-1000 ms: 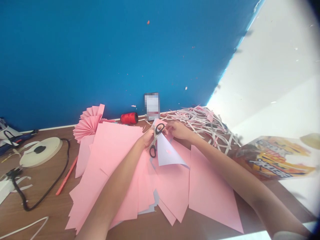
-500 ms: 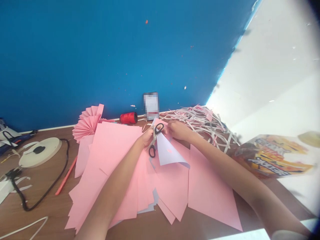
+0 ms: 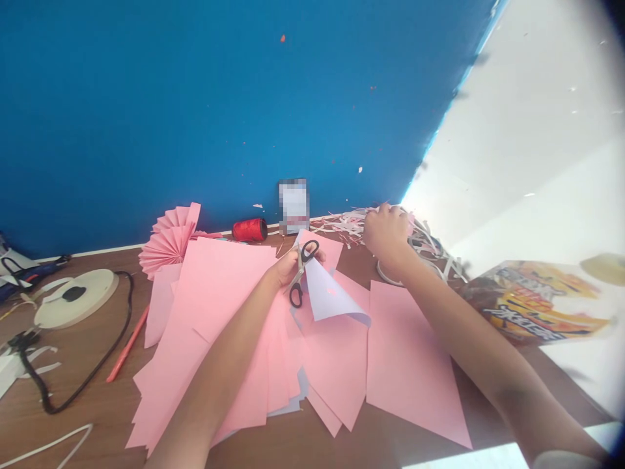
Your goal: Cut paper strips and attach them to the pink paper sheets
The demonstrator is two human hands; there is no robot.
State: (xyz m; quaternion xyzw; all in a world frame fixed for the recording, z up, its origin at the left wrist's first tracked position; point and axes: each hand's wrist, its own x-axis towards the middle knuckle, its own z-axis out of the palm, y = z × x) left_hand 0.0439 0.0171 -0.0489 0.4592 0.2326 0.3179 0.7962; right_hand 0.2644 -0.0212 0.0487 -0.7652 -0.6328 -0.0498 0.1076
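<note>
My left hand (image 3: 288, 266) is closed around a pair of scissors (image 3: 301, 268) with black handles and a curled sheet of paper (image 3: 333, 298), pale on the side facing me. The scissors lie across the fingers, with one handle loop up and the other down. Farther right, my right hand (image 3: 388, 233) is over a heap of thin white and pink paper strips (image 3: 347, 223). Its fingers are curled, and what they may hold is hidden. Beneath my left forearm spread several pink paper sheets (image 3: 222, 280); another pink sheet (image 3: 410, 365) lies to the right.
A folded pink paper fan (image 3: 168, 244) and a red thread spool (image 3: 249, 229) stand near the blue wall. A phone-like object (image 3: 294, 205) leans there. On the left are a ribbon roll (image 3: 81, 299), black cable (image 3: 117, 355) and red stick (image 3: 127, 345); a printed bag (image 3: 532, 306) is right.
My right hand has left the curled paper and moved right to the strip heap. My left hand stays in place with the scissors and paper. A pink corner behind the paper now shows.
</note>
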